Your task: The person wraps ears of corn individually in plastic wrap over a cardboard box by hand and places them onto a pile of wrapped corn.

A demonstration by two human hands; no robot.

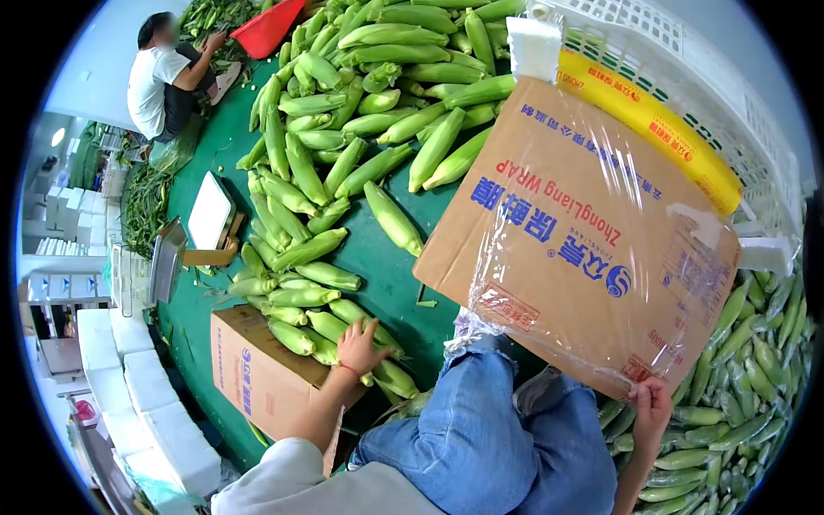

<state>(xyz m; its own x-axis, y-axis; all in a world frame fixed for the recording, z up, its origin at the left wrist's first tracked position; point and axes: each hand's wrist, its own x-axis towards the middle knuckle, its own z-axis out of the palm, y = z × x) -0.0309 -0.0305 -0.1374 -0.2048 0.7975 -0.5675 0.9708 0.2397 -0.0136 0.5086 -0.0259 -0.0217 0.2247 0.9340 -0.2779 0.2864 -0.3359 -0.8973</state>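
My left hand (pixel 360 348) rests with its fingers spread on green-husked ears of corn (pixel 309 324) beside an open cardboard box (pixel 249 365). A red band circles that wrist. At the lower right, my right hand (pixel 651 402) pinches the edge of clear plastic wrap (pixel 592 365). The wrap lies stretched over a large printed cardboard box (pixel 532 210), tilted in front of my knees. Beneath my left palm, the contact with the corn is partly hidden.
A big corn pile (pixel 386 77) covers the green floor (pixel 378 249). Wrapped corn (pixel 730 412) lies at the right. A yellow roll (pixel 652 129) sits by a white crate (pixel 635 43). A scale (pixel 210 215) and foam boxes (pixel 159 395) stand left. Another person (pixel 163 77) crouches near a red basin (pixel 266 30).
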